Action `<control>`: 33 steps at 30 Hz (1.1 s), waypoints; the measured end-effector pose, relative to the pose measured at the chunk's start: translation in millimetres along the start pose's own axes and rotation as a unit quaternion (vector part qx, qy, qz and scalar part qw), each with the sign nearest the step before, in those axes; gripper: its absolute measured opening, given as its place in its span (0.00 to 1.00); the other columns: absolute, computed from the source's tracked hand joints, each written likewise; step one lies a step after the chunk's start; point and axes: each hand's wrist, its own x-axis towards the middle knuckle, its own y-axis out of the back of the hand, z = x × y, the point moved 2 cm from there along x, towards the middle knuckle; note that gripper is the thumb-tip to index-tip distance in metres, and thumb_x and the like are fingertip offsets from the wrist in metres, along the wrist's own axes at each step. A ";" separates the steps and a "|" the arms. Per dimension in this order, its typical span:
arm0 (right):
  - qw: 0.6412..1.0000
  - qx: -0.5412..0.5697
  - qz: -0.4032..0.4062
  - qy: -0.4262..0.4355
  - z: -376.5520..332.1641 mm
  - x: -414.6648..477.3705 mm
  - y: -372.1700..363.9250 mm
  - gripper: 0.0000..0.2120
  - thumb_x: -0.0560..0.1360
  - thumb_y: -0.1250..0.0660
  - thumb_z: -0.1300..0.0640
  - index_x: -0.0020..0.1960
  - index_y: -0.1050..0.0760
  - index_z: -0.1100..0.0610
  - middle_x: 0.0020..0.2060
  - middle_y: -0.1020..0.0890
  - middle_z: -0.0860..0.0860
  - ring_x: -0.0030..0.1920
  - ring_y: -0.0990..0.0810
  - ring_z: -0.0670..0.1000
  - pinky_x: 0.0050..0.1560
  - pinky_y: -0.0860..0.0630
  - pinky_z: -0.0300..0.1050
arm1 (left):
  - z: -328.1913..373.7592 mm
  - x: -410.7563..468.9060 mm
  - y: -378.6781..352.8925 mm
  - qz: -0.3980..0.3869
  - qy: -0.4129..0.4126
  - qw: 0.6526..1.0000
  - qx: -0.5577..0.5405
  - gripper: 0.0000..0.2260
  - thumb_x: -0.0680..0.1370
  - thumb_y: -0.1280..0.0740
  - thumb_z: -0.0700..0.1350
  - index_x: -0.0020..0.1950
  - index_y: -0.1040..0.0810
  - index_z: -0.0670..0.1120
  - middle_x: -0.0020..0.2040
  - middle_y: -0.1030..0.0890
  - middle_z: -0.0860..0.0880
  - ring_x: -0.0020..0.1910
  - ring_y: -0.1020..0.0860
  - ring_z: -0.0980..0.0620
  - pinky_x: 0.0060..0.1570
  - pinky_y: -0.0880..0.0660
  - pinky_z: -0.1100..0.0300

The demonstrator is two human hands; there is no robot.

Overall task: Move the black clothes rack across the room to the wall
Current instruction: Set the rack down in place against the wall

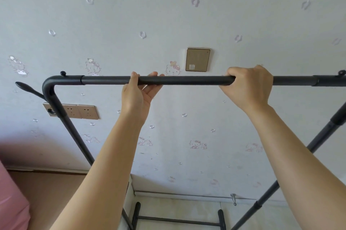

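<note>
The black clothes rack [187, 80] stands right in front of a pale wall [168, 14] with cartoon-cat wallpaper. Its top bar runs level across the view, with side posts slanting down at left and right and base bars near the floor. My left hand [139, 92] curls around the top bar left of centre, palm partly showing, fingers hooked over the bar. My right hand [249, 87] wraps the bar right of centre from above. Both forearms reach up from the bottom edge.
A gold wall switch [197, 59] sits just above the bar. A gold socket strip [78, 111] is behind the left post. A wooden piece of furniture [46, 192] and pink fabric [11, 201] lie at lower left. A metal door stop [233, 198] sits at the skirting.
</note>
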 end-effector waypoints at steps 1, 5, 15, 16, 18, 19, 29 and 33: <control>1.000 0.002 0.002 0.002 1.3 0.9 -1.8 0.13 0.62 0.30 0.63 0.25 0.32 0.58 0.17 0.41 0.54 0.26 0.47 0.58 0.31 0.37 0.44 | -1.4 1.8 -1.0 0.000 0.001 1.000 0.001 0.07 0.84 0.44 0.45 0.52 0.34 0.41 0.45 0.18 0.36 0.47 0.16 0.36 0.51 0.19 0.43; 1.000 0.005 0.004 0.002 6.0 5.5 -9.1 0.13 0.62 0.30 0.63 0.24 0.33 0.57 0.18 0.43 0.53 0.26 0.48 0.57 0.31 0.41 0.43 | -5.3 8.8 -4.9 0.000 0.003 1.000 0.000 0.07 0.84 0.44 0.45 0.53 0.34 0.41 0.46 0.18 0.36 0.49 0.16 0.36 0.52 0.20 0.43; 1.000 0.012 0.014 0.011 9.8 15.1 -24.5 0.17 0.62 0.30 0.64 0.25 0.38 0.54 0.18 0.44 0.53 0.26 0.48 0.58 0.32 0.44 0.42 | -10.7 24.8 -7.5 -0.012 -0.005 1.000 -0.001 0.07 0.84 0.45 0.45 0.53 0.35 0.41 0.45 0.17 0.36 0.45 0.15 0.37 0.49 0.18 0.45; 1.000 0.012 0.014 0.013 10.3 15.4 -25.9 0.17 0.62 0.30 0.64 0.24 0.37 0.55 0.18 0.43 0.53 0.26 0.48 0.58 0.32 0.44 0.42 | -10.8 25.9 -7.3 -0.012 -0.005 1.000 -0.001 0.07 0.84 0.45 0.45 0.52 0.35 0.41 0.44 0.17 0.36 0.45 0.16 0.37 0.49 0.18 0.45; 1.000 0.011 0.021 0.017 11.8 15.9 -28.3 0.16 0.63 0.31 0.63 0.24 0.38 0.55 0.19 0.44 0.54 0.26 0.48 0.58 0.32 0.45 0.43 | -11.8 29.2 -7.7 -0.012 -0.004 1.000 -0.001 0.07 0.84 0.44 0.45 0.51 0.35 0.41 0.43 0.17 0.37 0.46 0.16 0.36 0.51 0.19 0.44; 0.999 0.010 0.025 0.019 12.8 16.2 -29.0 0.17 0.63 0.32 0.63 0.24 0.39 0.55 0.19 0.45 0.54 0.27 0.48 0.58 0.32 0.46 0.43 | -12.2 31.0 -8.6 -0.014 -0.003 1.000 -0.001 0.07 0.84 0.44 0.45 0.52 0.35 0.41 0.42 0.16 0.37 0.46 0.16 0.36 0.51 0.19 0.43; 0.999 0.006 0.040 0.033 17.2 24.4 -38.1 0.20 0.63 0.31 0.64 0.26 0.43 0.53 0.19 0.46 0.52 0.26 0.47 0.58 0.33 0.47 0.43 | -17.1 43.2 -11.9 -0.017 -0.006 1.000 -0.005 0.07 0.84 0.44 0.45 0.55 0.35 0.40 0.43 0.17 0.37 0.51 0.17 0.35 0.50 0.19 0.44; 0.998 0.010 0.038 0.040 16.9 26.7 -41.2 0.19 0.63 0.32 0.64 0.26 0.42 0.53 0.19 0.45 0.53 0.26 0.47 0.57 0.32 0.46 0.43 | -18.4 44.9 -9.1 -0.018 -0.009 1.000 -0.005 0.08 0.84 0.44 0.45 0.57 0.35 0.40 0.45 0.18 0.36 0.54 0.18 0.35 0.50 0.19 0.44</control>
